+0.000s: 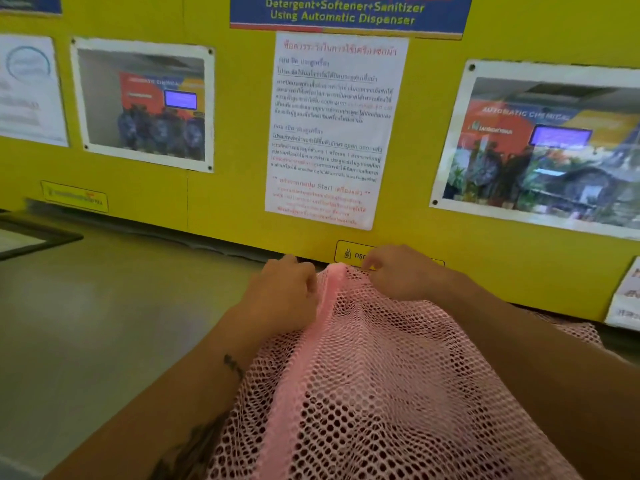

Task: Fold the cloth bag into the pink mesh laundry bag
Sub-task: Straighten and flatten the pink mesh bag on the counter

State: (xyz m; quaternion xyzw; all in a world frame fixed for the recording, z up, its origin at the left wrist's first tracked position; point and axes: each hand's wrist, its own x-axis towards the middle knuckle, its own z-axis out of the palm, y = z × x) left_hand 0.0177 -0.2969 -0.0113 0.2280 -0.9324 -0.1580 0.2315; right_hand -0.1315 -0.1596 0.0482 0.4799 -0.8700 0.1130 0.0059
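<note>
The pink mesh laundry bag (374,386) lies stretched from the lower edge of the view up to the far side of the grey counter. A solid pink band runs along its length. My left hand (284,292) grips the bag's far end on the left of that band, fingers curled. My right hand (398,271) pinches the same end on the right side. A darker, reddish shape shows dimly through the mesh near the bottom; I cannot tell what it is. No separate cloth bag is visible.
The grey counter (104,323) runs to the left of the bag. A yellow wall (225,202) with posted notices and photos stands right behind my hands. A dark-framed tray edge (31,237) sits at the far left.
</note>
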